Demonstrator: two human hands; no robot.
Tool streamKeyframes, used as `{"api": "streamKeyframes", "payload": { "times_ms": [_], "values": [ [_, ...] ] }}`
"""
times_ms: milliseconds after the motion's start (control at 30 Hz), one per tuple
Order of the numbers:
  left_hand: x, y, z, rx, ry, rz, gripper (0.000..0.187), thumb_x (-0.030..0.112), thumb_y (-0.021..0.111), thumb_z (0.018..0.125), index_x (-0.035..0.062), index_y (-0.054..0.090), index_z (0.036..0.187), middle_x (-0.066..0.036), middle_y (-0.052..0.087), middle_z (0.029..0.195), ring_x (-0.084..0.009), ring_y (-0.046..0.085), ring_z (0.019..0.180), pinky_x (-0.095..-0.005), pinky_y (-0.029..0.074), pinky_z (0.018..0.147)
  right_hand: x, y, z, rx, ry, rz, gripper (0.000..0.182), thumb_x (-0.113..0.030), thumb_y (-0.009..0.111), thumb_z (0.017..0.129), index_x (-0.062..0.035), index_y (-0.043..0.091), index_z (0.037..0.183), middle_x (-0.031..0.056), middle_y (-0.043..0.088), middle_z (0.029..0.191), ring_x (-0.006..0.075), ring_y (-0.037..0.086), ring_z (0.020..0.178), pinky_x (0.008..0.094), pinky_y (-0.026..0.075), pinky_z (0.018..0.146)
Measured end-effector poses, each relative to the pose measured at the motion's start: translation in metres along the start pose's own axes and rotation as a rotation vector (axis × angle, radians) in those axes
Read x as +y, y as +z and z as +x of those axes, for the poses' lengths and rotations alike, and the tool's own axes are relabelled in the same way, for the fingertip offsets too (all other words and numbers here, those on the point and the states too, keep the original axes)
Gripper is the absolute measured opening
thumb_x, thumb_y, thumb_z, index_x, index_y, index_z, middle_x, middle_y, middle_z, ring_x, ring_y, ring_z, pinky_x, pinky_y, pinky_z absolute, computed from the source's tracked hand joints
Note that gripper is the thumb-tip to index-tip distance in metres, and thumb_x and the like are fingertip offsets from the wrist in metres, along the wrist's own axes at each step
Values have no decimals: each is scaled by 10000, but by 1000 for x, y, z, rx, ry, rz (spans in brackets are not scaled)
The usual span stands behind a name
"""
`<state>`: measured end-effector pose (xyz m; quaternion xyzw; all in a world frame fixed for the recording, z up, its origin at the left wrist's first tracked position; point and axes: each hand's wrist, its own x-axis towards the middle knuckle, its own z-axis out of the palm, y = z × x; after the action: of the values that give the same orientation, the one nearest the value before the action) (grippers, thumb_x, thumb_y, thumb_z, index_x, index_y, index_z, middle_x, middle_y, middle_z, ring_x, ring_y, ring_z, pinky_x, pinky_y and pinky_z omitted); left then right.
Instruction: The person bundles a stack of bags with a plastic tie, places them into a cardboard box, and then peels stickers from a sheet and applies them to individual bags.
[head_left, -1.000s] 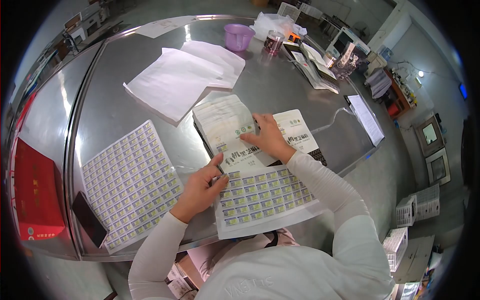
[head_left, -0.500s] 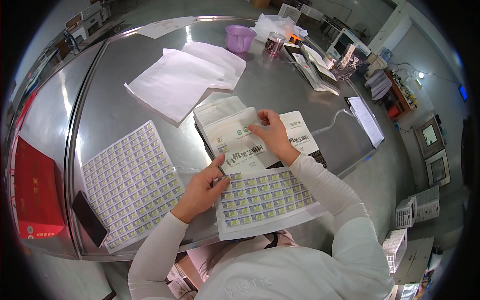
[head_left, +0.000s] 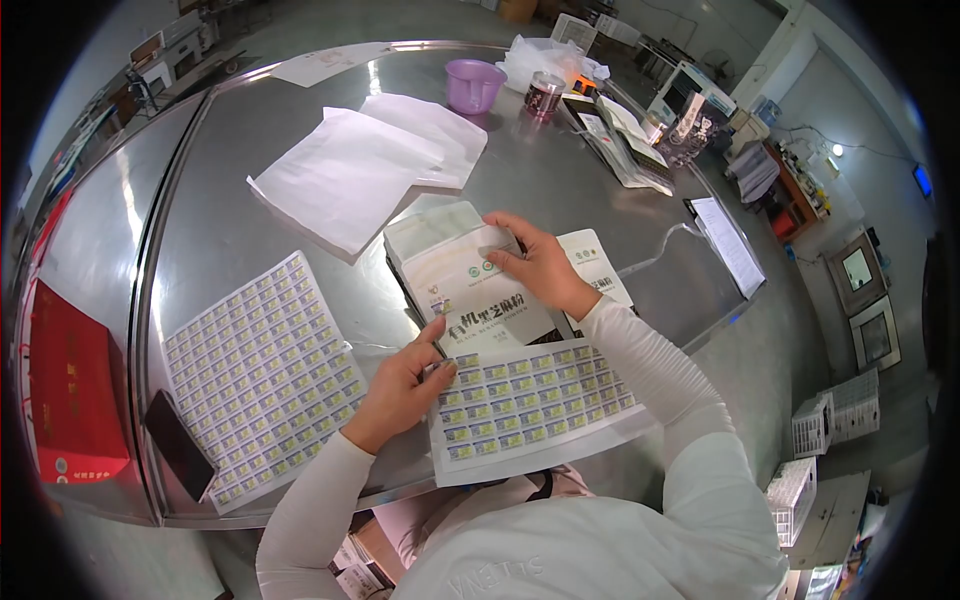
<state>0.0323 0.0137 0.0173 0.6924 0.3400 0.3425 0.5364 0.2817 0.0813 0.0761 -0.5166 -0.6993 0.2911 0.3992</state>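
Observation:
My right hand [head_left: 540, 268] grips the upper right edge of a white printed pouch [head_left: 480, 300], its thumb on the front face. This pouch lies over a stack of similar pouches, with another printed pouch [head_left: 585, 262] at its right. At the pouch's lower left is my left hand [head_left: 400, 390], thumb and index finger apart. The index fingertip touches the pouch near a small label [head_left: 440, 305]; the thumb rests at the upper left corner of a label sheet [head_left: 530, 400], which overlaps the pouch's lower end.
Another label sheet [head_left: 265, 370] lies left, beside a black phone [head_left: 180, 445]. White papers [head_left: 360, 165], a purple cup [head_left: 474, 86], a jar [head_left: 543, 95] and dark packages [head_left: 620, 145] lie farther back. A clipboard [head_left: 727, 245] sits right; a red bag [head_left: 75, 385] is far left.
My right hand has shifted slightly left with the upper edge of the pouch. My left hand has moved a little down and left, staying by the pouch's lower corner.

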Motion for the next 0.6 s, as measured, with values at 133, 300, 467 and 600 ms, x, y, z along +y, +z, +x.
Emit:
{"api": "streamKeyframes", "payload": {
  "times_ms": [133,300,467,600],
  "values": [
    [5,0,-1,-11,-45,-26,163,143,623,895,5,567,830,-210,383,1463,-225,560,1175,-289,452,868,8,-3,9,-56,141,-18,458,-48,667,863,-54,491,1286,37,603,1051,77,541,832,224,467,748],
    [3,0,-1,-7,-33,-16,163,142,626,892,7,562,829,-211,381,1464,-228,559,1178,-289,453,863,5,0,6,52,172,-34,291,-112,711,827,-35,519,1032,93,614,994,155,575,837,280,471,752],
    [3,1,-1,14,-1,8,149,133,624,893,1,570,846,-206,405,1452,-213,588,1107,-286,461,833,28,6,7,331,-421,-505,233,-83,704,834,-65,476,874,27,588,929,96,564,827,243,472,716],
    [8,-3,-5,-3,-14,-67,123,116,613,900,-5,601,916,-172,546,1334,-143,613,937,-256,464,763,-7,-18,-1,108,3,76,199,-88,684,856,-90,485,853,-34,544,821,44,522,754,217,442,659]
  ]
}}
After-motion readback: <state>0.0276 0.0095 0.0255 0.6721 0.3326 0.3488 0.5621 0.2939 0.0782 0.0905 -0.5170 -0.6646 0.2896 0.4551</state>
